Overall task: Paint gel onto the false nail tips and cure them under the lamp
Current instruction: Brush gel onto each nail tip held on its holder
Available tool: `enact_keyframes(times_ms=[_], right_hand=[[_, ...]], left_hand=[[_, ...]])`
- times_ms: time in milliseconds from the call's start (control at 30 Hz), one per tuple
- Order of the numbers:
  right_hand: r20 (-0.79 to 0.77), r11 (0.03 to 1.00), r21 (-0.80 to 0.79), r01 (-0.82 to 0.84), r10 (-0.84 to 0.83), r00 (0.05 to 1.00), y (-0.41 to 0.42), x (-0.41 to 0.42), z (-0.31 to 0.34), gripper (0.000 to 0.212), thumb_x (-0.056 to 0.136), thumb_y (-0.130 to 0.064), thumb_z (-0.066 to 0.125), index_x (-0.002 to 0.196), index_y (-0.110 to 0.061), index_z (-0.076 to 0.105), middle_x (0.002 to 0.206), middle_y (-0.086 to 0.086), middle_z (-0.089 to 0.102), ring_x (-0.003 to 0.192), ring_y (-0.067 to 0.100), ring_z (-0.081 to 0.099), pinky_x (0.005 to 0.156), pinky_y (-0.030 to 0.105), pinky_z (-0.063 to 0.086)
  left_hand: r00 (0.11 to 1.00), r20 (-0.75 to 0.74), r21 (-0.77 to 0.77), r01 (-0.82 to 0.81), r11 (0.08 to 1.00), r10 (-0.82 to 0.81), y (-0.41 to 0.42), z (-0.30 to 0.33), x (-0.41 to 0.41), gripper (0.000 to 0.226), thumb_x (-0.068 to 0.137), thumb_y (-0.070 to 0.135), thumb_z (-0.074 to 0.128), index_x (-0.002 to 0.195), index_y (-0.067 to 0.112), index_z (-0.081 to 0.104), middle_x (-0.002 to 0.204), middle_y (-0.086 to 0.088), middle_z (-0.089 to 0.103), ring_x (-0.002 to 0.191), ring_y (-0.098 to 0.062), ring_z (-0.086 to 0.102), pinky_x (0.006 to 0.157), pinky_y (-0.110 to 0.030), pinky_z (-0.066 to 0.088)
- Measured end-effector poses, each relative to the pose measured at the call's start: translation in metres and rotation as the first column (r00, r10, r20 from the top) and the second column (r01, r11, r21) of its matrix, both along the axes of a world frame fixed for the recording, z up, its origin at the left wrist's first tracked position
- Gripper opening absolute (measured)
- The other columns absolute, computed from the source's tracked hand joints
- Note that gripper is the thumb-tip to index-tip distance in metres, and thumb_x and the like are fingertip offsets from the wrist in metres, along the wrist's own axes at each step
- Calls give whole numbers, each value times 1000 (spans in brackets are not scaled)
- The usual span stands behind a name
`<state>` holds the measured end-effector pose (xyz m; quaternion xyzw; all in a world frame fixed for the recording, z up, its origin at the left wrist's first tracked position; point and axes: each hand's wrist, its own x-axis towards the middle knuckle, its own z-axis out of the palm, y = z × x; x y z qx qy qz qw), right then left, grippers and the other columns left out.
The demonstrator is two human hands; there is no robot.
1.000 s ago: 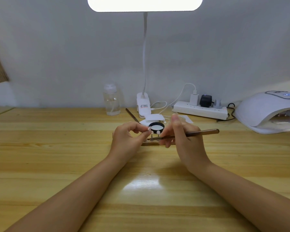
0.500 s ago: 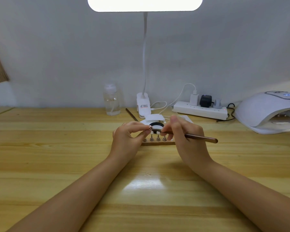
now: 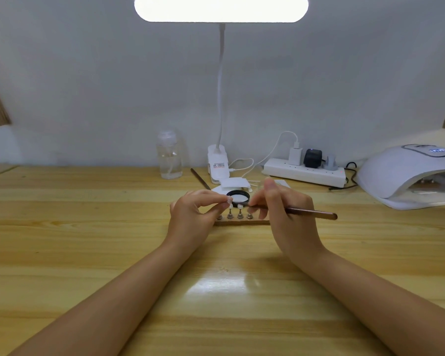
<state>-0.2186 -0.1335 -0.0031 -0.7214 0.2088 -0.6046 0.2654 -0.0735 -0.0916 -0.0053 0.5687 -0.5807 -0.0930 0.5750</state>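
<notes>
Both bare forearms run up from the lower corners of the frame and converge at its centre. The left hand [image 3: 194,214] sits just left of centre, fingers curled, thumb and forefinger pinched together at their tips. The right hand [image 3: 284,214] sits just right of centre, edge-on, fingers curled in a pen-like grip, thumb raised.

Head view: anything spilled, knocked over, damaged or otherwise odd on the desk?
Nothing stands out. The left hand pinches a nail tip, the right hand holds the brush, and the stands on the wooden holder sit upright. A second brush lies loose behind; no spill shows.
</notes>
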Motion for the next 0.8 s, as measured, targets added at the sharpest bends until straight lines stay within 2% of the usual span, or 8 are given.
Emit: enact_keyframes(times_ms=[100, 233, 333, 400, 500, 567, 700, 800], right_hand=[[-70, 996, -81, 36, -42, 997, -1, 1, 2, 37, 94, -35, 41, 67, -21, 63, 60, -19, 59, 59, -6, 58, 59, 5, 39], [-4, 997, 69, -23, 23, 1000, -1, -1, -3, 45, 92, -44, 44, 58, -22, 64, 53, -13, 62, 53, 2, 62, 53, 12, 45], [-26, 997, -60, 40, -42, 999, -1, -1, 1, 39, 91, -40, 39, 65, -23, 64, 55, -18, 58, 57, -4, 58, 58, 7, 40], [-68, 990, -125, 59, -68, 995, -1, 1, 2, 43, 91, -40, 36, 69, -18, 67, 59, -19, 58, 59, -4, 58, 60, 8, 40], [-74, 999, 17, 38, -37, 997, 0, 1, -3, 53, 89, -53, 41, 61, -17, 68, 55, -12, 62, 54, 2, 61, 57, 18, 46], [-48, 997, 71, 21, -17, 999, 0, 0, -3, 53, 87, -56, 43, 58, -19, 66, 51, -11, 61, 50, 2, 59, 55, 17, 45], [-86, 987, -140, 83, -96, 992, -1, 1, 1, 48, 91, -38, 37, 68, -11, 69, 57, -21, 55, 55, -5, 56, 58, 7, 39], [-100, 995, -65, 69, -76, 992, -3, 0, -3, 46, 93, -40, 45, 64, -14, 68, 55, -18, 58, 53, -3, 57, 56, 13, 43]], left_hand=[[1000, 12, 7, -15, 1000, 15, 0, 1, -1, 27, 76, 10, 70, 93, 31, 67, 86, 5, 68, 98, -21, 59, 97, -54, 35], [999, 8, 3, -32, 999, 32, 0, 1, 0, 22, 77, 12, 70, 86, 32, 68, 86, 5, 67, 98, -19, 59, 96, -53, 36], [999, 13, 8, -31, 999, 31, 2, 2, -1, 26, 77, 11, 70, 83, 36, 66, 84, 6, 66, 97, -20, 59, 96, -53, 36], [999, 13, 13, -29, 999, 29, 3, 3, -1, 25, 77, 10, 70, 84, 34, 67, 84, 5, 66, 96, -20, 59, 96, -53, 36], [999, 7, 29, -32, 999, 32, 3, 3, -1, 22, 78, 12, 70, 83, 33, 67, 83, 8, 65, 95, -18, 59, 97, -53, 36], [1000, 2, 34, -30, 999, 30, 3, 3, -1, 22, 77, 12, 70, 84, 33, 68, 83, 9, 65, 95, -19, 59, 97, -53, 36], [1000, 7, 39, -19, 999, 18, 3, 2, -1, 21, 77, 10, 70, 86, 28, 70, 83, 5, 66, 94, -22, 60, 95, -54, 38], [1000, 0, 48, -15, 999, 16, 4, 2, -1, 23, 77, 10, 70, 82, 33, 67, 83, 7, 65, 95, -21, 60, 96, -54, 37]])
